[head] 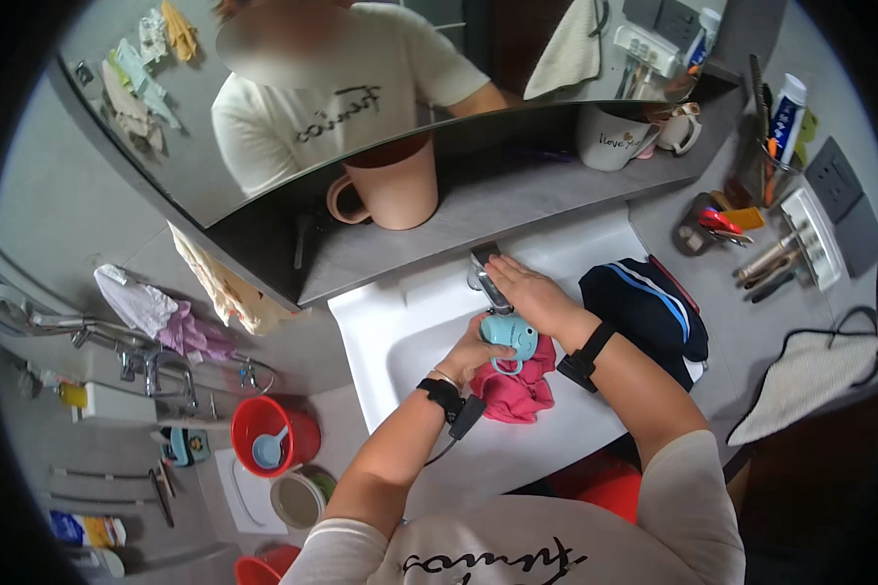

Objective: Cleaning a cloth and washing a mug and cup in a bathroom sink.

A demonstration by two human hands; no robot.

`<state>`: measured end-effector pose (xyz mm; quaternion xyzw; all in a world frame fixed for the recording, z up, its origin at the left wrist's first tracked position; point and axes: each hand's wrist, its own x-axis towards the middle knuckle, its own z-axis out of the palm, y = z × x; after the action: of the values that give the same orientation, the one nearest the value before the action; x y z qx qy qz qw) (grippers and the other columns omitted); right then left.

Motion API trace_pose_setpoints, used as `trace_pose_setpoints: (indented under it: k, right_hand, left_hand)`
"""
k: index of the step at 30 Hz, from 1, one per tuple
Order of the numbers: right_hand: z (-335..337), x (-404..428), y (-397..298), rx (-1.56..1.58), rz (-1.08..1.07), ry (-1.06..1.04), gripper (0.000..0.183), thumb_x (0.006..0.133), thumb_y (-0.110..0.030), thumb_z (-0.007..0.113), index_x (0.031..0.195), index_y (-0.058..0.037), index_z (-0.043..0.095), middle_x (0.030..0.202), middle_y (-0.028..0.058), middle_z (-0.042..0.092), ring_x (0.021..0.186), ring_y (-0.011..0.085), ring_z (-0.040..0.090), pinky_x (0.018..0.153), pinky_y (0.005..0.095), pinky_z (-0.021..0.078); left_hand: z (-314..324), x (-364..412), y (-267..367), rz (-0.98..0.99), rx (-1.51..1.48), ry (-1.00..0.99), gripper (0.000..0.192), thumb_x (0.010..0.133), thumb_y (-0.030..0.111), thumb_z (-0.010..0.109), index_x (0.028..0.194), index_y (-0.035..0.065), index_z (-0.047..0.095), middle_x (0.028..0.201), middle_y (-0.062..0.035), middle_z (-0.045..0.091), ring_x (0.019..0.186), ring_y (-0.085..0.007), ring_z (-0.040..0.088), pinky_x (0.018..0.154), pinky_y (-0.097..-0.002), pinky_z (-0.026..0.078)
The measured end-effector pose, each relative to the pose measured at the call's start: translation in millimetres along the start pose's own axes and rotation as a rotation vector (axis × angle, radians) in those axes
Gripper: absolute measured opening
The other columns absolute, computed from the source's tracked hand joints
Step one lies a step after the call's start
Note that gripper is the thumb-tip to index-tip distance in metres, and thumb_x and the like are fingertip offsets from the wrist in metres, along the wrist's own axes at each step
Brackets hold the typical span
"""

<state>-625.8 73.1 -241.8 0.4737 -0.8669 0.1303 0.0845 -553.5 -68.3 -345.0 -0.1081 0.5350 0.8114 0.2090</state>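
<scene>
My left hand (462, 360) grips a small turquoise mug (511, 333) with a smiling face on it. The mug is directly below the spout of the chrome faucet (494, 294); I cannot tell whether water runs. My right hand (530, 291) lies flat against the faucet's right side, fingers stretched out and its fingertips near the handle. Beneath the mug, a crumpled pink cloth (521, 401) rests in the white washbasin (417, 351). Dark folded clothing (633, 311) with blue and white stripes sits on the basin's right side.
Above the basin, a mirror cabinet shelf (483, 219) carries a pink mug (402, 183) and a white mug (609, 140). A toothbrush holder (812, 238) is mounted at right, near a hanging white cloth (805, 384). Down left stands a red bucket (300, 431) with a blue ladle (269, 449).
</scene>
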Motion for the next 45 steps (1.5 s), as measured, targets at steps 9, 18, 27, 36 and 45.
trace_pose_setpoints:
  k: [9, 18, 27, 36, 45]
  right_hand:
    - [-3, 6, 14, 0.097, -0.02, -0.007, 0.045, 0.081, -0.005, 0.044, 0.124, 0.0063, 0.041, 0.132, 0.022, 0.041, 0.125, 0.0339, 0.039, 0.102, 0.0369, 0.0351]
    - [2, -7, 17, 0.53, 0.15, 0.152, 0.046, 0.087, -0.019, 0.051, 0.129, -0.0016, 0.042, 0.132, 0.0233, 0.042, 0.122, 0.0319, 0.042, 0.1, 0.0343, 0.0356]
    - [88, -64, 6, 1.517, 1.078, -0.194, 0.059, 0.085, -0.035, 0.062, 0.131, -0.0109, 0.034, 0.122, 0.0085, 0.047, 0.111, 0.0268, 0.049, 0.084, 0.0496, 0.0468]
    - [134, -72, 15, 1.713, 1.198, -0.132, 0.046, 0.093, -0.03, 0.048, 0.132, -0.01, 0.034, 0.12, 0.0106, 0.049, 0.103, 0.0274, 0.056, 0.081, 0.0399, 0.051]
    - [147, -108, -6, 0.185, 0.084, -0.571, 0.031, 0.08, -0.016, 0.059, 0.111, -0.008, 0.056, 0.112, 0.0224, 0.056, 0.103, 0.0319, 0.056, 0.087, 0.0372, 0.0446]
  left_hand:
    - [27, 13, 12, 0.04, 0.072, 0.021, 0.077, 0.064, -0.007, 0.074, 0.125, -0.0024, 0.029, 0.11, -0.0106, 0.052, 0.104, -0.0207, 0.054, 0.089, -0.032, 0.047]
    - [-8, 44, -29, 0.143, 0.54, 0.129, 0.066, 0.058, 0.003, 0.08, 0.116, 0.0034, 0.048, 0.112, -0.0116, 0.053, 0.105, -0.0213, 0.053, 0.09, -0.0319, 0.044]
    - [27, 12, 9, 0.391, 1.313, 0.265, 0.073, 0.051, 0.017, 0.08, 0.116, 0.0048, 0.048, 0.105, -0.0171, 0.049, 0.099, -0.0365, 0.046, 0.087, -0.039, 0.039]
    - [-8, -7, -7, 0.425, 1.18, 0.243, 0.071, 0.059, 0.008, 0.073, 0.122, 0.0003, 0.043, 0.104, -0.0238, 0.056, 0.1, -0.0408, 0.052, 0.087, -0.0428, 0.044]
    - [-20, -20, 0, 0.267, 1.389, 0.386, 0.029, 0.074, 0.002, 0.049, 0.101, -0.003, 0.057, 0.083, -0.0244, 0.062, 0.079, -0.0383, 0.061, 0.072, -0.0448, 0.049]
